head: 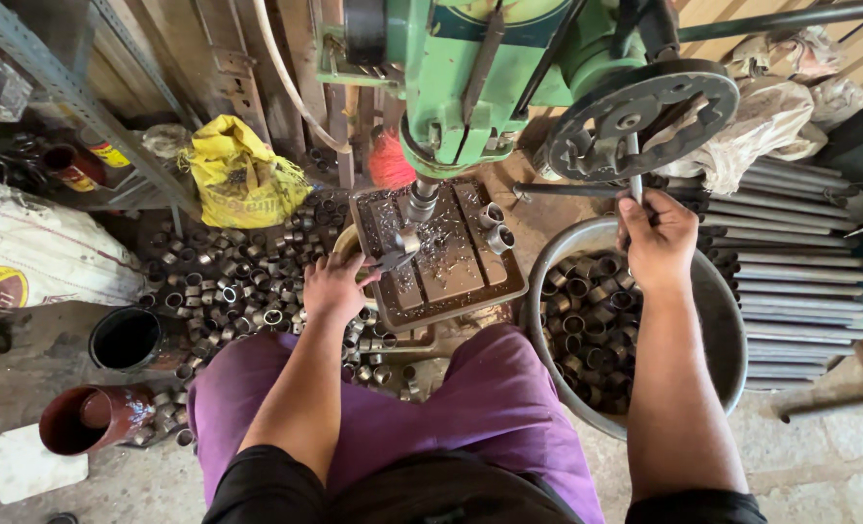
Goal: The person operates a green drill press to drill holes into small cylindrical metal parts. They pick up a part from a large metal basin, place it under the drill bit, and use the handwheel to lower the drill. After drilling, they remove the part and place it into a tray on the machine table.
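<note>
I sit at a green drill press (pixel 470 87) in purple trousers. My left hand (pixel 334 286) holds pliers (pixel 390 260) that clamp a small metal ring (pixel 408 240) under the drill chuck (pixel 419 202) on the press table (pixel 451 281), which is strewn with metal chips. My right hand (pixel 657 238) is closed around the feed lever handle (pixel 635 175) below the round feed wheel (pixel 640 116). Two more rings (pixel 495 226) stand on the table's far right.
A large metal basin (pixel 723 320) of rings sits at my right knee. Several loose rings (pixel 247 281) cover the floor at left, beside a black tin (pixel 126 338) and a red tin (pixel 92 417). Steel tubes (pixel 800 281) lie at right; a yellow bag (pixel 242 175) behind.
</note>
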